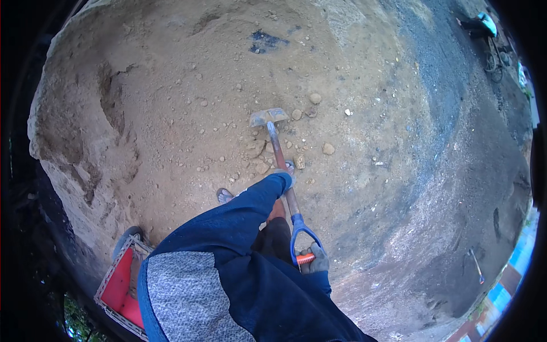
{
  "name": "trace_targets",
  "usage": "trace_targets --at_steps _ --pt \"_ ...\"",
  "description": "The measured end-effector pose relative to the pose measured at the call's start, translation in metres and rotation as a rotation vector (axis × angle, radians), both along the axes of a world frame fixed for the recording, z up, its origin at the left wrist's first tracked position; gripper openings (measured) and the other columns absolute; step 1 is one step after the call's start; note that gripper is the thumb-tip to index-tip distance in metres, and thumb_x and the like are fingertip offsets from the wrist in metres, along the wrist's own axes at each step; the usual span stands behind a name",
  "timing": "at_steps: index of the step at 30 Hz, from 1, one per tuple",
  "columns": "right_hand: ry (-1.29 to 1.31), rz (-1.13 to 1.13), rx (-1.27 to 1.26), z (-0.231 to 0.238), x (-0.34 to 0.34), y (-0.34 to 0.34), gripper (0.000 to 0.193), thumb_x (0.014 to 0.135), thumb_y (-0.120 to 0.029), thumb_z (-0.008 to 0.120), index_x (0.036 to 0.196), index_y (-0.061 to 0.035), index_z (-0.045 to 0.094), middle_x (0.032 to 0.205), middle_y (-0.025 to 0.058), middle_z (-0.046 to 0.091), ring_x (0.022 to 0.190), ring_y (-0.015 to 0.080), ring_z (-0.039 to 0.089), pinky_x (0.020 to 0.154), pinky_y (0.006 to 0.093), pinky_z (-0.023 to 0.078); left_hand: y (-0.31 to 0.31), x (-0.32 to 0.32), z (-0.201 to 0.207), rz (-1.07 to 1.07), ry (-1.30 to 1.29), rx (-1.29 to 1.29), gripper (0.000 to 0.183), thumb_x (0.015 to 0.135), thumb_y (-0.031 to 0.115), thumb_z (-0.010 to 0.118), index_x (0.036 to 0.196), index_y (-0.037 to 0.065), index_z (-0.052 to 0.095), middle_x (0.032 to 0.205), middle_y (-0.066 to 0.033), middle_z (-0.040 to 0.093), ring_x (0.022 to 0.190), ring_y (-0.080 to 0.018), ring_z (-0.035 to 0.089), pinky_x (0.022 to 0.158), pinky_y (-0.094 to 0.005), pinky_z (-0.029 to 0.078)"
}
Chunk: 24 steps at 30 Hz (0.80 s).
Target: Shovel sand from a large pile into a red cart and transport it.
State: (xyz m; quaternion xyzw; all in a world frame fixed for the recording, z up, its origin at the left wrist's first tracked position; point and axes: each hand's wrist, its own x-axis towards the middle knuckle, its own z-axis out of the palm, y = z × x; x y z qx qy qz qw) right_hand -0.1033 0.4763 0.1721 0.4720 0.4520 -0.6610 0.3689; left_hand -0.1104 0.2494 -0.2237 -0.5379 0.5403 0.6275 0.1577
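A shovel (277, 145) with a brown shaft slants away from me, its metal blade (269, 117) at or just over the sandy ground; whether it touches cannot be told. My left hand (289, 178) is closed round the middle of the shaft, partly hidden by the blue sleeve. At the near end, my gloved right hand (317, 260) grips the orange bar of the blue D-shaped handle (301, 225). Several stones lie about the blade, among them a round stone (314, 98) and a pale stone (328, 149). My sandalled feet (224, 195) stand behind it.
A red wheelbarrow (117, 288) stands close at lower left. Beyond it rises a bank of sand (74, 128). Far to the right, a person (485, 24) is beside a bicycle (494, 62). Another long-handled tool (476, 265) lies on dark ground at lower right.
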Motion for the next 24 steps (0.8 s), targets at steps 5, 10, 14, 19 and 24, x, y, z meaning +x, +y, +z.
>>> trace_targets --at_steps 5,10,14,19,24 --pt "-0.146 -0.201 0.364 0.046 0.032 0.088 0.015 0.074 -0.013 0.061 0.068 -0.0088 0.049 0.053 0.0036 0.044 0.046 0.0203 0.048 0.05 0.046 0.045 0.112 -0.017 0.214 -0.116 -0.246 0.245 0.045 0.068 0.018 0.072 0.101 -0.004 0.05 0.089 -0.0173 0.058 0.074 -0.0294 0.061 0.057 -0.0438 0.054" --pt "-0.067 -0.101 0.04 -0.032 0.008 0.055 0.014 0.072 -0.012 0.061 0.066 -0.0125 0.048 0.051 0.0014 0.04 0.043 0.0188 0.042 0.047 0.0425 0.041 0.007 -0.046 0.192 -0.154 -0.196 -0.279 0.049 0.063 0.025 0.072 0.095 -0.006 0.051 0.083 -0.0178 0.059 0.072 -0.026 0.062 0.06 -0.0356 0.05" --pt "0.085 0.006 -0.227 -0.066 -0.043 -0.106 0.013 0.075 -0.01 0.064 0.074 -0.0094 0.051 0.063 0.0026 0.047 0.053 0.0198 0.05 0.053 0.0406 0.046 -0.152 -0.068 0.183 0.259 -0.154 -0.482 0.04 0.065 0.027 0.07 0.086 -0.003 0.054 0.074 -0.0167 0.061 0.069 -0.0279 0.063 0.058 -0.0379 0.05" --pt "0.328 0.267 -0.123 -0.033 -0.055 -0.142 0.012 0.075 -0.008 0.062 0.082 -0.004 0.053 0.069 0.0078 0.054 0.053 0.0207 0.052 0.051 0.0404 0.05 -0.188 -0.07 0.206 0.155 -0.315 -0.205 0.039 0.073 0.031 0.065 0.091 -0.003 0.056 0.078 -0.0178 0.062 0.067 -0.0297 0.064 0.053 -0.0397 0.052" --pt "0.216 0.108 0.095 -0.002 -0.015 0.021 0.013 0.069 -0.004 0.063 0.073 -0.0012 0.051 0.054 0.0099 0.049 0.041 0.0239 0.05 0.04 0.0416 0.047 -0.007 0.004 0.093 -0.317 -0.305 0.071 0.043 0.071 0.036 0.065 0.099 0.004 0.058 0.081 -0.017 0.062 0.071 -0.0273 0.063 0.065 -0.0388 0.051"
